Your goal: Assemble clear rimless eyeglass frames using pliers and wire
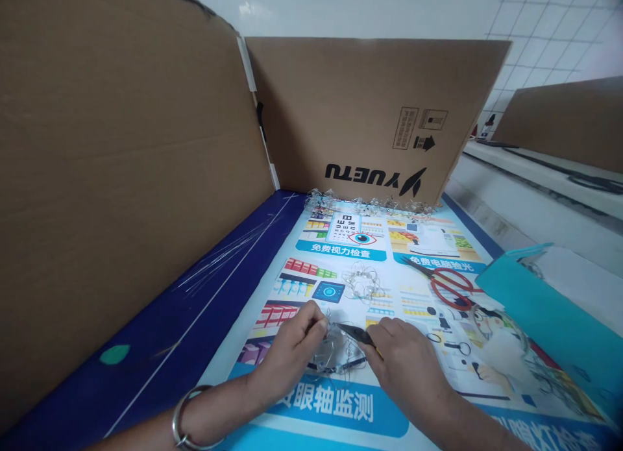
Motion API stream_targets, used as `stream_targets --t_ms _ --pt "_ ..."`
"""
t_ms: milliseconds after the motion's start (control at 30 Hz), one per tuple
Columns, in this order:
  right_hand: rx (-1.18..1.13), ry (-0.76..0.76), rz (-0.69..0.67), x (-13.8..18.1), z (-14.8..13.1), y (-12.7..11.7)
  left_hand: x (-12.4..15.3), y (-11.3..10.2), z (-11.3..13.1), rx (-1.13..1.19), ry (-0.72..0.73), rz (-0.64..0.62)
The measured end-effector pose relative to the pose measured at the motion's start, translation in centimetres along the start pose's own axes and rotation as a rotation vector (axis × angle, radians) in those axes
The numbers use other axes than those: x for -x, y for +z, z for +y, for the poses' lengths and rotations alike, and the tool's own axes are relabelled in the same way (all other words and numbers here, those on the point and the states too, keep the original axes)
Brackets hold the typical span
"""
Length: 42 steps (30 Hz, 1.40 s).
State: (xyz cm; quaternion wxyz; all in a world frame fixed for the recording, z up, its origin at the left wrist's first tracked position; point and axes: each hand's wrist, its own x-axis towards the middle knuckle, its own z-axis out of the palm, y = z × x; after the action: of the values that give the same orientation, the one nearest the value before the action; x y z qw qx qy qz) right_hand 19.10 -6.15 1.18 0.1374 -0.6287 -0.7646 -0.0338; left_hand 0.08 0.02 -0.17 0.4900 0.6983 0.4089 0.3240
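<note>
My left hand (298, 342) is closed in a pinch on a beaded wire ring (335, 355), made of thin silvery loops with small clear beads. My right hand (406, 361) grips a pair of dark-nosed pliers (354, 332), whose tips meet the ring's upper wires beside my left fingertips. The plier handles are mostly hidden in my palm. Just beyond my hands, a similar wire ring (361, 285) lies flat on the printed sheet (335, 315). Whether the plier jaws are closed on a wire is too small to tell.
Red-handled scissors (453, 289) lie to the right, near a turquoise box (525, 292) and loose wire (549, 376). Several wire pieces (370, 206) line the foot of the back cardboard panel (370, 107). Another cardboard panel (126, 159) stands left, with cut wires (214, 263) alongside.
</note>
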Motion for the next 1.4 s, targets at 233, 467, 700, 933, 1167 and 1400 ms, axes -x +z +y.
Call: stream_targets --t_ms 233,467,700,933,1167,1400 --pt "0.077 -0.06 0.063 -0.1 -0.01 -0.01 0.25 0.25 0.34 -0.009 0.014 -0.03" --pt "0.089 -0.094 0.065 -0.03 0.1 0.04 0.46 0.3 0.47 -0.027 0.02 -0.031" --pt "0.096 -0.116 0.098 -0.09 0.14 0.22 0.39 0.33 0.44 -0.049 0.027 -0.046" --pt "0.086 -0.135 0.091 -0.21 0.07 -0.02 0.38 0.28 0.36 -0.058 0.044 -0.057" --pt "0.072 -0.11 0.07 0.24 0.05 0.31 0.6 0.31 0.28 -0.113 0.039 -0.014" --pt "0.048 -0.091 0.029 0.41 -0.25 0.14 0.42 0.21 0.31 -0.095 0.033 -0.012"
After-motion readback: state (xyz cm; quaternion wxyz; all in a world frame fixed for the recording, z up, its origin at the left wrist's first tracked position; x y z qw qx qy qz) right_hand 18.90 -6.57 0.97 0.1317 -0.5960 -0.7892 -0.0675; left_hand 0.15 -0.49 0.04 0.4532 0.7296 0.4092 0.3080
